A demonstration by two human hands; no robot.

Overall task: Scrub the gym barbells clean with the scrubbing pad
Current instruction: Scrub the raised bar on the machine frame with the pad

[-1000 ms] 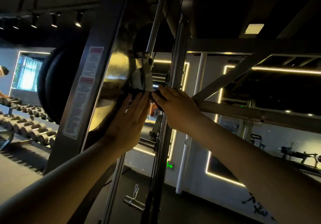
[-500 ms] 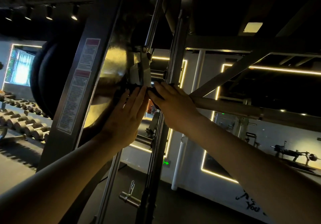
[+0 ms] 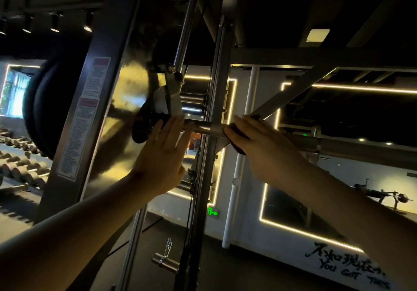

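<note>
A steel barbell [image 3: 204, 128] runs level across a rack at head height, its bare shaft showing between my two hands. My right hand [image 3: 261, 148] is wrapped over the bar, pressing a dark scrubbing pad [image 3: 232, 136] around the shaft; only the pad's edge shows under my fingers. My left hand [image 3: 163, 155] lies flat, fingers together, against the bar close to the black collar [image 3: 144, 128] at the rack's left end. It holds nothing that I can see.
A wide rack upright [image 3: 90, 114] with warning labels stands at left, black weight plates [image 3: 42, 110] behind it. Thin guide rods [image 3: 212, 132] cross in front of the bar. Dumbbells [image 3: 22, 168] line a rack at far left. A peg [image 3: 164, 262] juts out low.
My right hand has slid to the right along the bar with the pad, uncovering a stretch of bare shaft. My left hand stays near the collar.
</note>
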